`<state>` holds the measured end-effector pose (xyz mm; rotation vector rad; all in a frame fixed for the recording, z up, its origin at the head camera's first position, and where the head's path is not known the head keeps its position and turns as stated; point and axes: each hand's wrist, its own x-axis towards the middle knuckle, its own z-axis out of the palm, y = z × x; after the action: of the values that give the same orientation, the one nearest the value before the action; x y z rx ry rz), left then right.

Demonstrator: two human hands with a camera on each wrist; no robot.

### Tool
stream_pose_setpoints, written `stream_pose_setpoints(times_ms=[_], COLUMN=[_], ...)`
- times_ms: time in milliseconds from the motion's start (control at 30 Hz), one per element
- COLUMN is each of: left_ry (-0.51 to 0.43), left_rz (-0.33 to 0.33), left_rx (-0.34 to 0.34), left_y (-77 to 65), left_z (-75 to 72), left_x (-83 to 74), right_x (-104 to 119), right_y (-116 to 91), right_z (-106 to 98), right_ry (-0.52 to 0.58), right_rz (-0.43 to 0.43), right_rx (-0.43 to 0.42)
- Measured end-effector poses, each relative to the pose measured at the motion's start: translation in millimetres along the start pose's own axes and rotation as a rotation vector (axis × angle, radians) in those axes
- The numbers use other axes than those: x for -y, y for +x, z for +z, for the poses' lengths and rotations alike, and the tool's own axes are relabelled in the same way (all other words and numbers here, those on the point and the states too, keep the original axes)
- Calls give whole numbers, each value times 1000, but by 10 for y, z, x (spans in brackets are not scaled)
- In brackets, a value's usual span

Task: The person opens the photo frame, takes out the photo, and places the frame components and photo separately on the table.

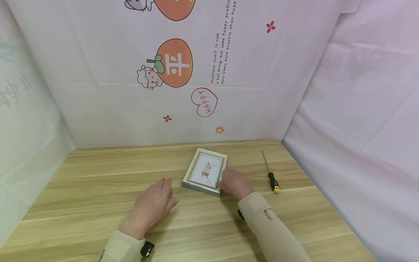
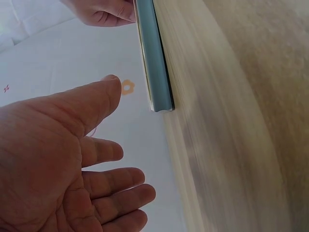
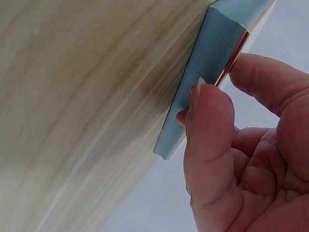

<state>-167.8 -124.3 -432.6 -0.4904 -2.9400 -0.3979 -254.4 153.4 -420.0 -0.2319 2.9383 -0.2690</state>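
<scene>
A picture frame [image 1: 191, 170] lies face up on the wooden table, pale on top with blue-grey sides [image 2: 155, 58]. Inside its border sits a print [image 1: 205, 170] of a plant in a brown pot on legs. My right hand [image 1: 235, 182] is at the frame's near right corner, its fingers curled. In the right wrist view that hand [image 3: 251, 150] pinches the rim, one digit over the top edge and another beside the outer wall. My left hand [image 1: 151, 203] stays apart, left of the frame, fingers relaxed and holding nothing; its palm [image 2: 43, 164] shows in the left wrist view.
To the right of the frame lies a screwdriver [image 1: 272, 180] with a black and yellow handle, its shaft toward the back. A white printed cloth [image 1: 111, 109] hangs behind the wooden table [image 1: 98, 189], and another white cloth [image 1: 356, 138] borders its right side.
</scene>
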Motion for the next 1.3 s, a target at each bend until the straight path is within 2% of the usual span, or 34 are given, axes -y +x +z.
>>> stream_pose_setpoints(times_ms=[367,700,1300], left_ry=[9,7,-26], left_rz=[20,29,5], left_rx=[7,3,11], left_y=[21,39,79], left_z=[13,47,96], left_x=[-35,-68,-126], right_x=[36,70,93], right_y=[2,-25,-53], right_z=[27,3,46], right_ry=[-31,-34,-20], right_rz=[-34,-39,-85], right_rx=[-11,25,17])
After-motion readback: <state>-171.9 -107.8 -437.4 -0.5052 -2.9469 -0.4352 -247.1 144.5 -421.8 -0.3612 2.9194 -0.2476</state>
